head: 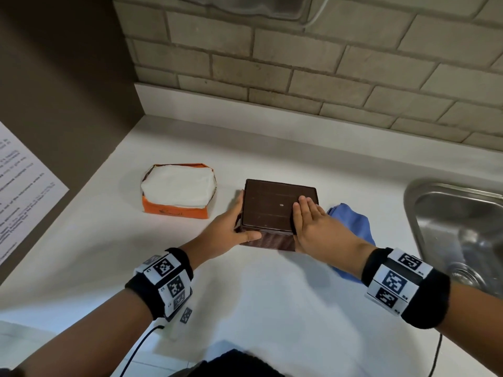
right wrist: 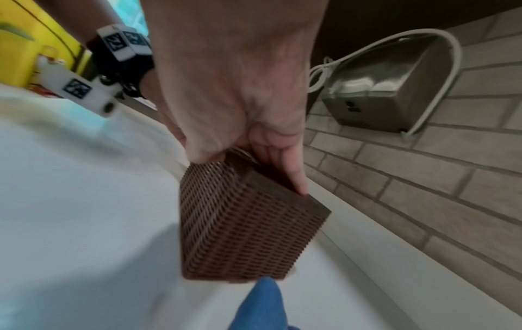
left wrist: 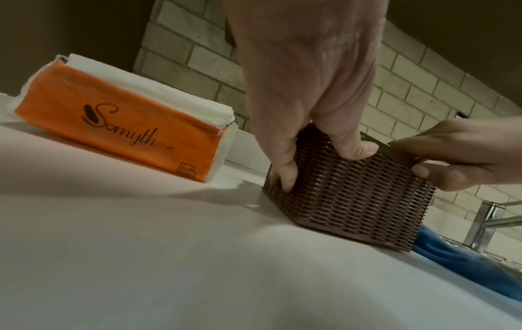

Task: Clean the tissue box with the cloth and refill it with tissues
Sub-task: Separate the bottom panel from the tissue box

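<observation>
A brown woven tissue box (head: pixel 269 208) (left wrist: pixel 353 201) (right wrist: pixel 243 234) stands on the white counter with a flat closed face upward. My left hand (head: pixel 231 221) (left wrist: pixel 310 89) grips its left end, thumb on the near side and fingers round the left wall. My right hand (head: pixel 307 221) (left wrist: pixel 452 154) (right wrist: pixel 240 89) holds the right end, fingers flat on the top face and thumb against the side. An orange pack of white tissues (head: pixel 177 189) (left wrist: pixel 113 120) lies open to the left. The blue cloth (head: pixel 351 221) (left wrist: pixel 466 263) (right wrist: pixel 259 308) lies crumpled right of the box, partly under my right forearm.
A steel sink (head: pixel 457 221) with a faucet (left wrist: pixel 485 221) is sunk into the counter at the right. A brick wall runs behind, with a metal hand dryer (right wrist: pixel 389 93) mounted on it. A brown side wall with a printed sheet (head: pixel 24 191) closes the left.
</observation>
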